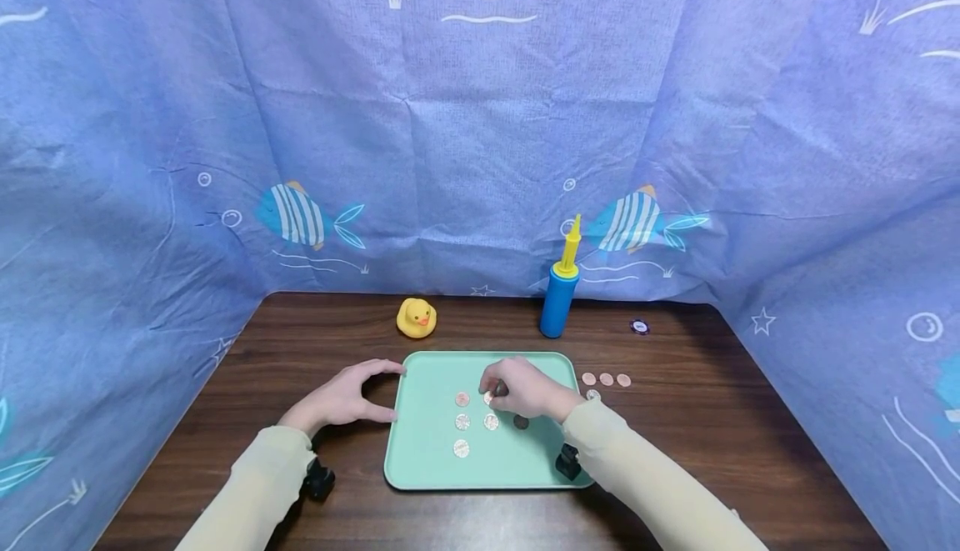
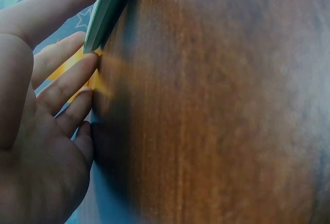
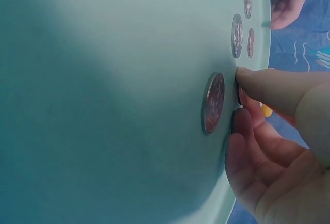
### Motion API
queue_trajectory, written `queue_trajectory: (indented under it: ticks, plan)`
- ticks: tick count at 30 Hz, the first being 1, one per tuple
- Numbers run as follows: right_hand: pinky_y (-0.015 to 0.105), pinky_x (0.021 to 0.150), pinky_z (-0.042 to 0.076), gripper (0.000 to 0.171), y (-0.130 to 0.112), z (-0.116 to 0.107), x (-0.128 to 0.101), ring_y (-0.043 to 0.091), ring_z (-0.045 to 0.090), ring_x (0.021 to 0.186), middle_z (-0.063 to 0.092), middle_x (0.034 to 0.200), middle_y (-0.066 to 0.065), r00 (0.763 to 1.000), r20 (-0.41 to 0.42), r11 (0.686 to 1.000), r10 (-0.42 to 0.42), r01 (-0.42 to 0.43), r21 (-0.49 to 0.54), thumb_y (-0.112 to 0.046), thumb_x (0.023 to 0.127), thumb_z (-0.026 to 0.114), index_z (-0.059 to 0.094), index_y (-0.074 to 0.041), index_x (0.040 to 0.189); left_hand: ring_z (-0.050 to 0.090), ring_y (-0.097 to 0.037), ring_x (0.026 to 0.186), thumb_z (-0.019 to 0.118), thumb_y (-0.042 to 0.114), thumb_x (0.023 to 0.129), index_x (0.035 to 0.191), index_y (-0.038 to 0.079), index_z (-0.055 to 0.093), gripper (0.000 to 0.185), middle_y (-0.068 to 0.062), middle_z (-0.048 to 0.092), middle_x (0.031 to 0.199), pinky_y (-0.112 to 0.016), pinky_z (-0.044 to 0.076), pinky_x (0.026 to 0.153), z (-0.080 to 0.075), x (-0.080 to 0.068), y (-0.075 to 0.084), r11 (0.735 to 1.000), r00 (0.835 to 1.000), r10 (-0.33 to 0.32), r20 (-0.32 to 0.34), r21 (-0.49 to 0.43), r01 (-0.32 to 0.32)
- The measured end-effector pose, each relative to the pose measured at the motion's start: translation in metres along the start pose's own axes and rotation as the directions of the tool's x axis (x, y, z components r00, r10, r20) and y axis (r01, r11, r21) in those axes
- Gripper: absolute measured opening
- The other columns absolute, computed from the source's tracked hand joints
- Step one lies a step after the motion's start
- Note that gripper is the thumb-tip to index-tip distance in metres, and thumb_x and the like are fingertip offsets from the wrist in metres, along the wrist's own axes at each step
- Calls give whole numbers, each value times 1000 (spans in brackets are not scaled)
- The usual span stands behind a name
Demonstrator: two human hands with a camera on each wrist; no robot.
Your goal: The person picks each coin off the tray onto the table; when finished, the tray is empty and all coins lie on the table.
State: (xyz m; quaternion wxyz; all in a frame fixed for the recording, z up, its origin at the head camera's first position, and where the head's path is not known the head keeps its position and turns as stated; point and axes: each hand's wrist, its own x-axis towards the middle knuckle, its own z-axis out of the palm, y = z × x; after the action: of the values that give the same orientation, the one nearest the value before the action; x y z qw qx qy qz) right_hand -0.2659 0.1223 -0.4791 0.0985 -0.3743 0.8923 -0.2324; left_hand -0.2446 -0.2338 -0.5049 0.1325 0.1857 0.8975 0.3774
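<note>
Currently, left hand (image 1: 348, 397): I see it left of the lower centre of the frame, thumb and fingers spread, tips at the left rim of the mint-green tray (image 1: 423, 459).
Right hand (image 1: 521, 386): apart from the left, over the tray; I see thumb and fingertip pinching a copper coin (image 1: 488, 398) down at the tray's surface, lower centre of the frame.
Loose coins (image 1: 462, 422): five lie flat on the tray, left of, below and lower right of the pinched one.
Outside coins (image 1: 606, 379): four on the wooden table (image 1: 675, 418), just beside the tray's right edge.
Behind the tray: rubber duck (image 1: 417, 318) upper left, blue-and-yellow hand pump (image 1: 558, 301) upper right.
</note>
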Motion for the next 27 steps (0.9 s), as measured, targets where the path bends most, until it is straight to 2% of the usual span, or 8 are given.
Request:
queue_trajectory:
  ticks: [11,22,27]
  plan:
    - [23,73,54,10,3,0,-1,4,64,78,74,86,-3,999,-35,999,-33,34,17,-2,90,80,80,-11,96,45,-37,146,89,45,84,147,22,60,73,-7,54,154,-63,38,116,-2,-1,2,999,999,40,4,21,-40]
    - [25,74,55,9,2,1,-3,5,64,77,73,84,-5,998,-58,999,-13,15,38,-3,92,81,80,-12,94,44,-37,147,89,45,84,147,22,60,74,-7,53,155,-63,37,116,-2,-1,3,999,1000,28,9,21,-28]
    - [26,74,56,7,2,-1,-5,7,66,80,75,87,-2,999,-41,996,-1,4,86,-4,94,79,80,-10,95,44,-36,147,90,45,83,147,23,60,73,-6,53,155,-62,37,117,-2,-1,2,1000,1000,24,10,17,-25]
